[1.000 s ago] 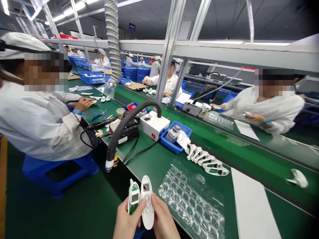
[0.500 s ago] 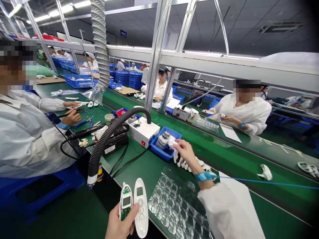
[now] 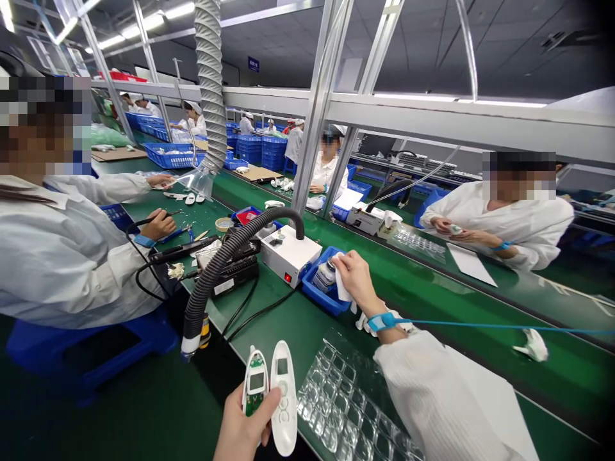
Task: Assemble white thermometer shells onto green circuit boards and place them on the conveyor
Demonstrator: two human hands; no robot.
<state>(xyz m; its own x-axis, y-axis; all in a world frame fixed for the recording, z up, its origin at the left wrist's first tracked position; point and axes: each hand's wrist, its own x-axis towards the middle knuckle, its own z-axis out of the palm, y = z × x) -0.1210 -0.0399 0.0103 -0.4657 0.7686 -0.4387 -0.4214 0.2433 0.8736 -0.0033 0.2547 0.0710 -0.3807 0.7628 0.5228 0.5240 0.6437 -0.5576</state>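
My left hand (image 3: 245, 422) is closed on two slim white plastic pieces near the table's front edge. One is a casing with a green circuit board (image 3: 254, 402) and small screen in it; the other is a long oval cover (image 3: 284, 419) with a window and button rings. Over the blue tray (image 3: 314, 299), my right hand (image 3: 358, 280) pinches a white wipe (image 3: 343, 289) against the top of a bottle (image 3: 323, 278). The wipe hangs down from my fingers, and the bottle leans in the tray. A blue band circles my right wrist.
A clear blister tray (image 3: 346, 403) lies between my arms, with white curved parts (image 3: 368, 322) beyond it. A white box (image 3: 291, 256) with a black ribbed hose (image 3: 211, 282) stands left of the blue tray. A blue cord (image 3: 461, 326) runs right. Co-workers sit left and opposite.
My right hand has drawn the wipe onto the bottle's top; the bottle now tilts. The left hand keeps its hold. The whole view has shifted, so things sit further right.
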